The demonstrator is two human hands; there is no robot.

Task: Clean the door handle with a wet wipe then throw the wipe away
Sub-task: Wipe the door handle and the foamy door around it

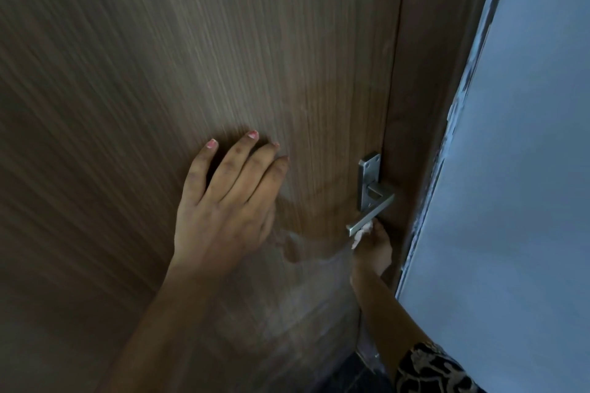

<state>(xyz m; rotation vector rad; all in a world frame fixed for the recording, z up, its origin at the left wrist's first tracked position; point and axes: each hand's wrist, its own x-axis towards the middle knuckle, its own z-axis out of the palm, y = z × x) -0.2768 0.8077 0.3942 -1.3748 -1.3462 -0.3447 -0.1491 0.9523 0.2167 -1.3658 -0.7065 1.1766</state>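
My left hand (223,210) lies flat against the brown wood-grain door (159,57) at the centre of the frame, fingers straight and slightly spread, the nails painted pink, holding nothing. My right hand (375,252) reaches up from the lower right and grips a crumpled white wet wipe (360,233), pressing it to the underside of the door handle (372,214) near the lever's free end. That hand sits below the lever with its back to the camera, so its fingertips are hidden.

The handle is a flat, silver metal lever that slopes down towards the left from a narrow upright backplate (367,179) with visible screws, right of centre near the door's edge. Just to its right runs the darker wooden door frame (424,105), and beyond that a pale blue wall (526,169) fills the right side of the frame. A black-and-white patterned sleeve (427,367) covers my right arm at the bottom right corner. Pale smudges mark the door's surface below my left hand.
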